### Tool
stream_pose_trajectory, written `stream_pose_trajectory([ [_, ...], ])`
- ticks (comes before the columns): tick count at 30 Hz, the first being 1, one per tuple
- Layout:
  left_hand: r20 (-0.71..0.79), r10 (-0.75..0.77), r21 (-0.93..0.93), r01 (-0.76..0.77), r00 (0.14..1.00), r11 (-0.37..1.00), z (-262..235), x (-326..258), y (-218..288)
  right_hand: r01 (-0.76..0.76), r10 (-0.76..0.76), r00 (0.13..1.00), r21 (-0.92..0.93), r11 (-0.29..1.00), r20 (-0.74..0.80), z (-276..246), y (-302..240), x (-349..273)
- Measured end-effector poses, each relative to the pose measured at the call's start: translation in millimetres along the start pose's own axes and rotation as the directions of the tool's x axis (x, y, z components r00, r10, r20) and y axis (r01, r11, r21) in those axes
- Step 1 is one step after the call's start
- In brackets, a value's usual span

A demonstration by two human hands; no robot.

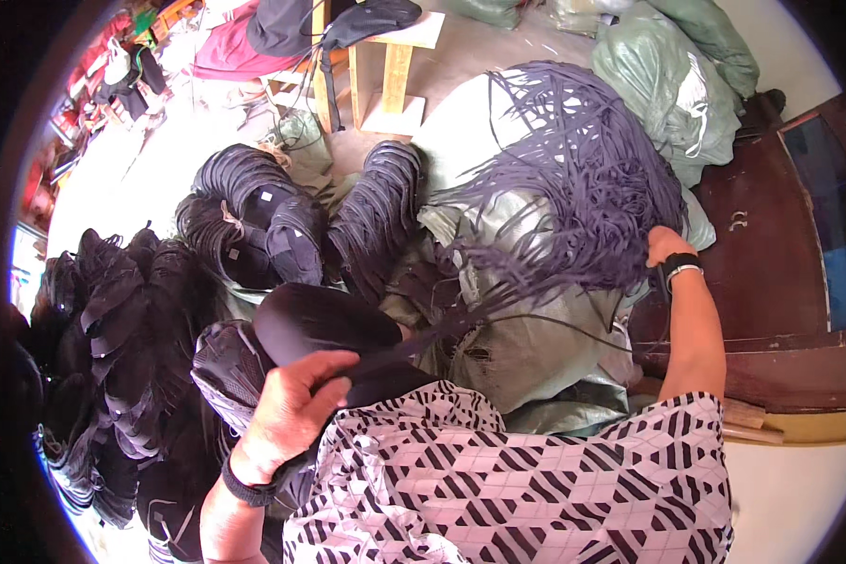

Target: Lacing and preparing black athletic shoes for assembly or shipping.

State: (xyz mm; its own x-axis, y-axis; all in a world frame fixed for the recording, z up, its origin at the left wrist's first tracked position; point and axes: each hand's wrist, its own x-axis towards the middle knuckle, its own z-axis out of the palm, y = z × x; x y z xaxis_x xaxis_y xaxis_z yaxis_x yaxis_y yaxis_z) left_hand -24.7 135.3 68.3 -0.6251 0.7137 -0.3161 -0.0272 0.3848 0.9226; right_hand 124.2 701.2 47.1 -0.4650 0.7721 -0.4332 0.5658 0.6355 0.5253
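Many limp, flat strips (620, 202) tangle by the right hand (668, 246), grip unclear; the left hand (296, 406) pinches some.

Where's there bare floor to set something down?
Beyond the strap pile: the grey floor between the wooden stand and the large green sack. The pale lower right patch may be wall. Crowded: the right hand is at the pile's edge, the left hand near stacked black pieces.
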Motion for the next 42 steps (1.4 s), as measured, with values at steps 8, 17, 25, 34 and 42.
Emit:
stream_pose_trajectory([
  [8,-0.033,-0.052,-0.18,0.045,0.998,0.983,11.8,-6.8,-1.1,0.914,-0.638,0.358,0.117,0.389,-0.682,-69.6,-177.4,-112.3],
  [17,-0.712,0.42,0.432,-0.12,0.563,0.894,-104.4,-80.6,8.4,0.518,-0.209,0.59,0.167,0.839,-0.78,11.5,-73.6,-13.5],
  [25,-0.506,0.142,0.478,0.14,0.851,0.867,-57.6,-75.0,-20.1,-0.02,0.05,0.95,0.1,0.995,-0.308,26.1,-54.6,5.2],
  [34,-0.388,-0.178,-0.192,0.11,0.904,0.975,-6.9,-117.0,-60.7,0.548,-0.513,0.804,0.043,0.835,-0.3,-41.9,-131.8,-53.5],
  [42,-0.997,0.075,0.072,0.077,-0.036,0.994,-124.3,-228.3,-118.2,0.602,-0.265,0.684,0.321,0.731,-0.679,68.9,-89.2,-18.2],
])
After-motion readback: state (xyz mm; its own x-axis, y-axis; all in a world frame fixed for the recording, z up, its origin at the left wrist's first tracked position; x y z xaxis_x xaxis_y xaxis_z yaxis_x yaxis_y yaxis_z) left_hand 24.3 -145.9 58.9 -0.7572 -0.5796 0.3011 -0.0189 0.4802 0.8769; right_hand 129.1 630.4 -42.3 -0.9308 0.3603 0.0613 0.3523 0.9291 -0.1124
